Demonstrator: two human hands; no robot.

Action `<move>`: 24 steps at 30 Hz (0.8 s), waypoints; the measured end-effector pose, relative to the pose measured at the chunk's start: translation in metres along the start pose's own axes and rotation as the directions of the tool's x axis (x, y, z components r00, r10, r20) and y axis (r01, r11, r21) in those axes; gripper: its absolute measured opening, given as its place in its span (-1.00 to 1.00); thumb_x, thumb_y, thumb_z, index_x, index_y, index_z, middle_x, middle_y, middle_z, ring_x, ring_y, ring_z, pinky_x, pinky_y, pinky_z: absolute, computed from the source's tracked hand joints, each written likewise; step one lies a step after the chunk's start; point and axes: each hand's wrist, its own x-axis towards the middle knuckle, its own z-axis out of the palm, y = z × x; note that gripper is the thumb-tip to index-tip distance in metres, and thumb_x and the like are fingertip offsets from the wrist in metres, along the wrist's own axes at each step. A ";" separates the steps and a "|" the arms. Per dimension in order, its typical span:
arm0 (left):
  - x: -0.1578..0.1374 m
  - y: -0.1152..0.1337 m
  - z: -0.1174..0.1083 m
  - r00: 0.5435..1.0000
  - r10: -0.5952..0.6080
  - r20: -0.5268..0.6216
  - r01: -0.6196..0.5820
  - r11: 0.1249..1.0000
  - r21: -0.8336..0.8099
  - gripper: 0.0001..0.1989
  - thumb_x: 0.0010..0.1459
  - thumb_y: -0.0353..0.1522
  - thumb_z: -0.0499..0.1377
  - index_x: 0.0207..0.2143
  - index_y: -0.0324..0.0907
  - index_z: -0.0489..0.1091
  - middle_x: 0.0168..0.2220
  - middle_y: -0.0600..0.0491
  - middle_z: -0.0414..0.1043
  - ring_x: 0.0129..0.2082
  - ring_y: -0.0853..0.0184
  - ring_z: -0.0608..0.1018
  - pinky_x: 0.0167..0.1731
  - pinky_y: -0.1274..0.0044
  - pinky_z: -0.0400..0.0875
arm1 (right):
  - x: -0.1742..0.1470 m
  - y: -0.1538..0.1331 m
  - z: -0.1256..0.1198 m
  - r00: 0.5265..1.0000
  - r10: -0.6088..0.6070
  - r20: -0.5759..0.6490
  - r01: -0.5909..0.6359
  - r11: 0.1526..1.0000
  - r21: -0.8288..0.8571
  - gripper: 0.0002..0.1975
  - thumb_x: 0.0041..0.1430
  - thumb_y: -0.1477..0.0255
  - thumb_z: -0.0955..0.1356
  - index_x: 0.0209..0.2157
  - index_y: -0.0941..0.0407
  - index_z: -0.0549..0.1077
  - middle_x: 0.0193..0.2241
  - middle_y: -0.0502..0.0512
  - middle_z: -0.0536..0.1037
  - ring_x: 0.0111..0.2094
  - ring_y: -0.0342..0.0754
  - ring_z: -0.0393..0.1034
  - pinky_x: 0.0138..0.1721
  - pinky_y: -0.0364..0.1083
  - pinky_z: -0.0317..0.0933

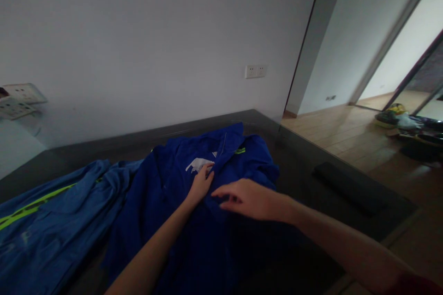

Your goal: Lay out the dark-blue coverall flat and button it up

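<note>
A dark blue work jacket (152, 193) lies spread on the dark table, its collar end towards the wall. It has a white label (199, 164) inside and a small yellow-green stripe on the far right part. My left hand (201, 183) rests on the jacket at the label, fingers stretched out and thumb a little apart. Just to its right, my right hand (247, 199) hovers over the jacket front with curved fingers, a gap between thumb and forefinger and nothing in it. The jacket's near part is lost in shadow.
A lighter blue garment (65, 221) with yellow-green stripes lies at the left of the table (294, 156). A dark folded item (346, 189) is near the right edge. Sockets (255, 71) sit on the wall behind. Piled items (411, 122) stand on the floor at right.
</note>
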 end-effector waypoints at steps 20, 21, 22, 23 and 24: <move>-0.013 0.018 -0.009 0.950 0.264 -0.165 -0.250 0.963 0.101 -0.61 0.27 -0.37 -0.06 0.14 -0.10 0.21 0.05 -0.03 0.38 -0.01 0.25 0.47 0.03 0.37 0.34 | -0.005 0.181 0.007 0.568 0.430 -0.701 -0.277 0.903 0.329 -0.47 -0.10 0.21 0.40 -0.09 0.15 0.36 -0.07 0.24 0.48 -0.02 0.19 0.32 0.05 0.14 0.15; -0.012 0.016 -0.010 0.948 0.263 -0.180 -0.244 0.962 0.122 -0.61 0.26 -0.40 -0.07 0.12 -0.12 0.24 0.03 -0.03 0.39 -0.01 0.25 0.47 0.03 0.37 0.34 | 0.001 0.182 0.008 0.535 0.440 -0.721 -0.253 0.898 0.360 -0.47 -0.08 0.18 0.38 -0.08 0.15 0.34 -0.07 0.25 0.48 -0.02 0.18 0.32 0.04 0.13 0.16; -0.010 0.014 -0.011 0.946 0.264 -0.190 -0.238 0.960 0.148 -0.61 0.25 -0.43 -0.08 0.10 -0.14 0.28 0.02 -0.04 0.40 -0.01 0.26 0.46 0.04 0.37 0.32 | 0.005 0.184 0.008 0.506 0.457 -0.732 -0.235 0.889 0.393 -0.48 -0.03 0.16 0.34 -0.06 0.15 0.32 -0.07 0.26 0.47 -0.04 0.18 0.33 0.02 0.13 0.19; -0.008 0.012 -0.011 0.944 0.266 -0.193 -0.233 0.956 0.178 -0.61 0.24 -0.45 -0.08 0.07 -0.15 0.31 0.01 -0.04 0.40 0.00 0.25 0.45 0.05 0.37 0.31 | 0.009 0.185 0.010 0.484 0.480 -0.731 -0.223 0.876 0.428 -0.48 0.02 0.14 0.29 -0.04 0.16 0.29 -0.07 0.27 0.47 -0.06 0.17 0.35 -0.02 0.13 0.22; -0.006 0.008 -0.011 0.945 0.270 -0.186 -0.230 0.950 0.213 -0.61 0.22 -0.47 -0.07 0.05 -0.16 0.35 0.01 -0.05 0.40 0.01 0.25 0.44 0.07 0.37 0.29 | 0.012 0.185 0.012 0.476 0.505 -0.720 -0.215 0.860 0.462 -0.47 0.06 0.12 0.24 -0.02 0.16 0.27 -0.09 0.28 0.47 -0.11 0.16 0.38 -0.07 0.14 0.26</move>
